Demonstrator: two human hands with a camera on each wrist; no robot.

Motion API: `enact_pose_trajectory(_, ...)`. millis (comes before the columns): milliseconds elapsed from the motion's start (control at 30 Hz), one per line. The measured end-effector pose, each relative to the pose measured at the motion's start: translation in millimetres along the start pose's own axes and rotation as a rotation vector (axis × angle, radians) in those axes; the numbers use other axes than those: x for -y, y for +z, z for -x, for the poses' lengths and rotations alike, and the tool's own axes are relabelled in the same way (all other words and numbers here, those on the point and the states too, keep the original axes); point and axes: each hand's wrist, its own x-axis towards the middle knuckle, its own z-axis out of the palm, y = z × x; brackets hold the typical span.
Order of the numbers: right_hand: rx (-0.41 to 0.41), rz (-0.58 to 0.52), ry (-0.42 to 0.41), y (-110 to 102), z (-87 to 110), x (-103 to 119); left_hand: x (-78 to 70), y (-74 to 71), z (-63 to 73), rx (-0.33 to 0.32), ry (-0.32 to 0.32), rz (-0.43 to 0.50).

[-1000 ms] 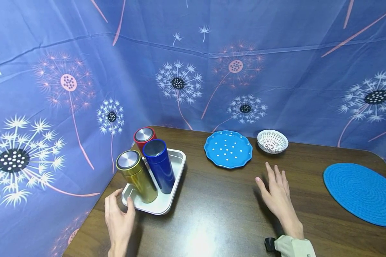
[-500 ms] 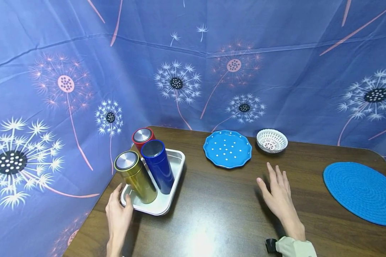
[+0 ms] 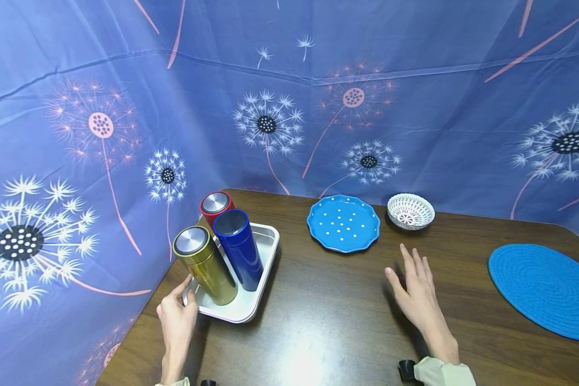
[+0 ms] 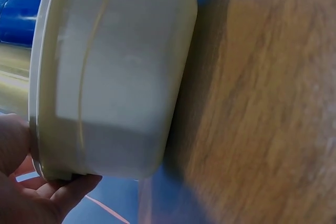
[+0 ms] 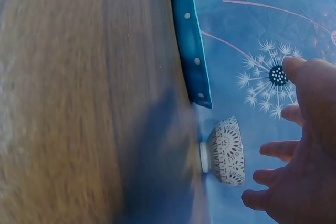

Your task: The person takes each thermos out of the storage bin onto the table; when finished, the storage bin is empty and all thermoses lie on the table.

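At the left of the head view, a white tray (image 3: 245, 311) bears a gold thermos bottle (image 3: 211, 273), a blue one (image 3: 241, 254) and a red one (image 3: 216, 202), all upright. My left hand (image 3: 177, 321) pinches the tray's near left corner. The left wrist view has the thumb at the rim and the other fingers against the outer wall (image 4: 126, 77). My right hand (image 3: 418, 297) hovers over the table with fingers spread and nothing in them. Ahead of it stand a patterned white bowl (image 3: 411, 212) and a blue polka-dot plate (image 3: 343, 222).
A round blue woven placemat (image 3: 550, 292) lies at the right of the brown wooden table (image 3: 338, 300). Behind and to the left hangs a blue dandelion-print cloth (image 3: 309, 134), close to the table's edge and the red bottle.
My left thumb and forefinger have drawn together at the tray's corner, from a wider spread. The right hand, tray and bottles stay where they were.
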Motion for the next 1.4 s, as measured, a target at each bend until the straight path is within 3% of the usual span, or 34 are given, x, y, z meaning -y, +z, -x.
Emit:
enact_pose_trajectory(333,0.001,-0.089,-0.079,7.0,-5.3,6.8,-2.6,1.6,-1.5,-0.019,-0.018,0.007)
enact_pose_trajectory(567,0.051,-0.14,-0.071,15.6,-10.4,14.7,-4.6,1.3,-0.9,-0.023,-0.012,0.017)
enact_pose_trajectory(733,0.041,-0.198,-0.103,23.0,-11.8,21.6,-2.9,1.7,-0.9,-0.018,-0.028,0.02)
enact_pose_trajectory(1133,0.068,-0.29,-0.148,40.7,-19.1,47.4,0.0,2.1,1.8,-0.03,-0.019,0.01)
enact_pose_trajectory(1400,0.08,-0.421,-0.196,52.2,-23.1,65.8,-0.4,2.2,2.8,-0.029,-0.022,0.017)
